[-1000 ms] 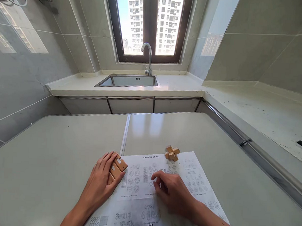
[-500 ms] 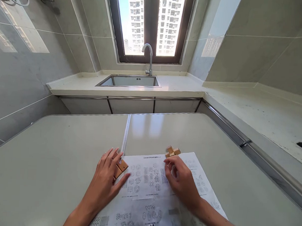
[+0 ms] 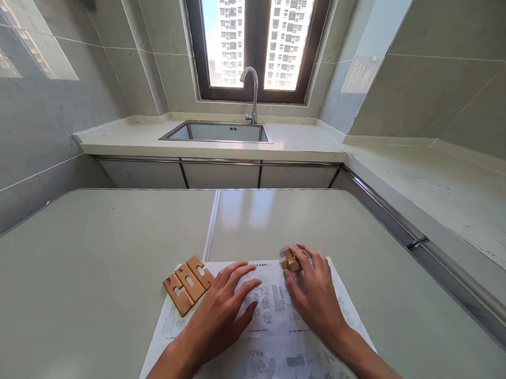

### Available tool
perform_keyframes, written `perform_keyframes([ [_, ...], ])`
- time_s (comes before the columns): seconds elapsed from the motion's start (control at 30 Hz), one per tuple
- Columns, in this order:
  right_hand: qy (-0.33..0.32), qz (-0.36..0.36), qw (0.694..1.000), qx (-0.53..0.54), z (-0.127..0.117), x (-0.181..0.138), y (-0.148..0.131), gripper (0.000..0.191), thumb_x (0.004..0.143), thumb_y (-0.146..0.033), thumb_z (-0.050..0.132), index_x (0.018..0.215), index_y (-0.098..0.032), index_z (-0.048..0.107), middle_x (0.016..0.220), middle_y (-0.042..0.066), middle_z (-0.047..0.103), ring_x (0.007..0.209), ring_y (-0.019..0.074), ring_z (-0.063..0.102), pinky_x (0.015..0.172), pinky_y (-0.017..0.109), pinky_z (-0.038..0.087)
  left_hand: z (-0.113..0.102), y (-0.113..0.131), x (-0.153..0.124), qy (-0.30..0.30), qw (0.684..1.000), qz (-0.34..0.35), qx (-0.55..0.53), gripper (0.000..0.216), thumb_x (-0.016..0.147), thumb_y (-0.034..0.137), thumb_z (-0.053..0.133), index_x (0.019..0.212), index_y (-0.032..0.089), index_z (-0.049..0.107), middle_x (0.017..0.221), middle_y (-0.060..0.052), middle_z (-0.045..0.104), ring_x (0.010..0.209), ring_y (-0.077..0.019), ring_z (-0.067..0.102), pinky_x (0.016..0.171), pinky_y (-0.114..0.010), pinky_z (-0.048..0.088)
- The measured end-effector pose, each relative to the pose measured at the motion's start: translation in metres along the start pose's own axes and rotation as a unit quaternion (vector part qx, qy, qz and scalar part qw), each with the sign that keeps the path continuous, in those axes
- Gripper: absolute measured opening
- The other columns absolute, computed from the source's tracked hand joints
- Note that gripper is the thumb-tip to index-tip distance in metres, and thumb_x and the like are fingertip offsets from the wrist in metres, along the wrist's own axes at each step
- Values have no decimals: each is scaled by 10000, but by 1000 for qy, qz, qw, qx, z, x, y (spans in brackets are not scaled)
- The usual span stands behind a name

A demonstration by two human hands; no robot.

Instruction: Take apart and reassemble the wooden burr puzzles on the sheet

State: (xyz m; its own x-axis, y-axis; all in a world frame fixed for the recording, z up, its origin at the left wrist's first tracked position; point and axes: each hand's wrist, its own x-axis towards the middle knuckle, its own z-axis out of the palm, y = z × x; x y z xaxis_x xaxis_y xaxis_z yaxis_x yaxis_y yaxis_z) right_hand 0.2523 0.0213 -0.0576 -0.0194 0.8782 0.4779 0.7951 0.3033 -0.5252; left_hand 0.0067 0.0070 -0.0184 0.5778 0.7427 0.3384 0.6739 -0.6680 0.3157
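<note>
Three flat wooden puzzle pieces (image 3: 189, 283) with cut-out slots and numbers lie side by side at the left top of a printed instruction sheet (image 3: 267, 330). My left hand (image 3: 227, 303) hovers over the sheet just right of them, fingers spread and holding nothing. At the sheet's top edge, my right hand (image 3: 316, 287) has its thumb and fingers around a small interlocking wooden block puzzle (image 3: 290, 260). Part of that puzzle is covered by the fingers. Line drawings of puzzles in rows cover the paper, and both forearms hide some of them.
The sheet lies on a pale table (image 3: 85, 271) with a seam (image 3: 212, 224) running away from me. Beyond stands a counter (image 3: 133, 142) with a sink (image 3: 226, 133) and a faucet (image 3: 254, 94) under a window. Another counter (image 3: 454, 181) runs along the right.
My left hand has moved right, off the flat wooden pieces, which now show fully. My right hand has reached forward and closed around the block puzzle. The view has shifted slightly.
</note>
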Motion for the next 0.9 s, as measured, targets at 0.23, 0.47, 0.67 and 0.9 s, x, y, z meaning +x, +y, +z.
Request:
perform_keyframes([
  [0.23, -8, 44, 997, 62, -5, 2, -5, 292, 1046, -386, 543, 1316, -281, 575, 1405, 125, 554, 1273, 324, 565, 1018, 522, 535, 7, 1, -12, 9, 1000, 7, -19, 332, 980, 90, 552, 1271, 245, 587, 1404, -104, 626, 1378, -291, 535, 1109, -501, 554],
  [0.47, -2, 43, 994, 105, -8, 1, -9, 252, 1028, -363, 583, 1270, -292, 591, 1356, 117, 564, 1189, 306, 643, 939, 465, 606, 3, 6, -10, 38, 999, 10, -23, 303, 986, 87, 535, 1235, 247, 599, 1316, -101, 680, 1289, -285, 605, 1051, -481, 582],
  [0.67, 7, -29, 989, 143, -14, -5, -17, 351, 1005, -262, 635, 1342, -298, 546, 1336, 116, 567, 1226, 315, 626, 952, 498, 612, 1, 12, -9, 60, 993, -43, -98, 306, 1007, 207, 592, 1306, 250, 543, 1254, -99, 696, 1154, -267, 677, 989, -440, 593],
  [0.9, -57, -155, 945, 282, -14, -18, -33, 558, 949, -36, 628, 1424, -291, 485, 1349, 117, 517, 1305, 286, 583, 1076, 469, 567, -3, 20, -14, -27, 939, -127, -318, 477, 1073, 516, 433, 1482, 269, 423, 1356, -122, 665, 1220, -291, 653, 1038, -420, 535],
])
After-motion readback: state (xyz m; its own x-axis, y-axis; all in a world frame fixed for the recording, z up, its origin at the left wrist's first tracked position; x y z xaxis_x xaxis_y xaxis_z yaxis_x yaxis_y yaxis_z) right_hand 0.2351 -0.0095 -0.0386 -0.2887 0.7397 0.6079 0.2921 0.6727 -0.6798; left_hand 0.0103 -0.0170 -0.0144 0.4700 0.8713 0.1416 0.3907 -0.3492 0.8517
